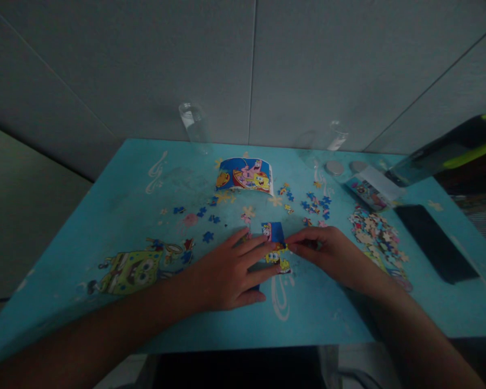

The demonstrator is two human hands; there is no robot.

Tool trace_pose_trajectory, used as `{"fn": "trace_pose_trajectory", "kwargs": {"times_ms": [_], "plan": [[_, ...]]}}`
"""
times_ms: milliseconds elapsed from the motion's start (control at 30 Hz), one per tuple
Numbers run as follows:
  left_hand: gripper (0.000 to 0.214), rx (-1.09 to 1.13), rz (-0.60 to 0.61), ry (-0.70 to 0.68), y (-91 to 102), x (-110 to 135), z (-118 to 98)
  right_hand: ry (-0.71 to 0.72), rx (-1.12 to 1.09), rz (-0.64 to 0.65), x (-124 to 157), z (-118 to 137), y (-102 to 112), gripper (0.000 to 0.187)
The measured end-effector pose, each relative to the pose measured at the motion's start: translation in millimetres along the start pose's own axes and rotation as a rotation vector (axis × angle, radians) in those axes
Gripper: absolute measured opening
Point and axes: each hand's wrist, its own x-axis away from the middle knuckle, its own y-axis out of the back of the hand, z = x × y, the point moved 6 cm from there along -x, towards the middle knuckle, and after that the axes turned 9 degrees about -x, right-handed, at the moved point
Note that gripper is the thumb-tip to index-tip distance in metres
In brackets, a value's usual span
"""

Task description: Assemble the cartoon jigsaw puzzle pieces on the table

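Note:
A partly joined cartoon jigsaw puzzle (274,231) lies near the middle of the blue table. Across its left side rests my left hand (243,270), palm down with fingers spread, hiding part of the joined pieces. At the right edge of the puzzle, the thumb and forefinger of my right hand (322,248) are pinched on a small dark puzzle piece (285,245), mostly covered by the fingertips. Behind them stands a curved reference picture (247,175) with the same cartoon figures. Loose blue puzzle pieces (316,205) lie past my right hand, and others (208,236) beyond my left.
A heap of puzzle pieces (378,237) sits on the right, beside a dark phone-like slab (435,243) and a folded card (368,189). Clear tubes (195,127) stand along the wall. Two round lids (334,168) and a dark bottle (441,151) occupy the back right.

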Motion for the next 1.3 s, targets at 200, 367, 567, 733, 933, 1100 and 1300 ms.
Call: {"fn": "trace_pose_trajectory", "kwargs": {"times_ms": [200, 367, 567, 733, 933, 1100, 1300], "plan": [[0.057, 0.003, 0.008, 0.006, -1.1, 0.1, 0.5, -0.087, -0.088, 0.002, 0.7, -4.7, -1.1, 0.015], [0.056, 0.001, 0.028, 0.007, -2.7, 0.1, 0.1, -0.074, -0.034, -0.012, 0.3, -5.6, 1.6, 0.015], [0.056, 0.0, 0.013, 0.003, -0.1, -0.5, -0.3, -0.095, -0.048, 0.04, -1.4, -12.4, -0.4, 0.02], [0.056, 0.003, 0.002, 0.007, 1.1, -0.7, -0.1, -0.067, -0.01, 0.05, -2.1, -8.0, -2.0, 0.02], [0.056, 0.003, -0.007, 0.002, 1.3, -1.2, -0.4, 0.051, 0.055, 0.035, -1.3, 1.1, -2.3, 0.018], [0.057, 0.009, -0.03, 0.005, 1.2, -0.7, 0.4, 0.147, 0.123, 0.079, -0.7, 6.0, -7.3, 0.019], [0.055, 0.004, -0.027, 0.005, 0.0, -0.4, -0.1, 0.195, 0.182, 0.087, -1.7, 8.3, -13.1, 0.019]]}}
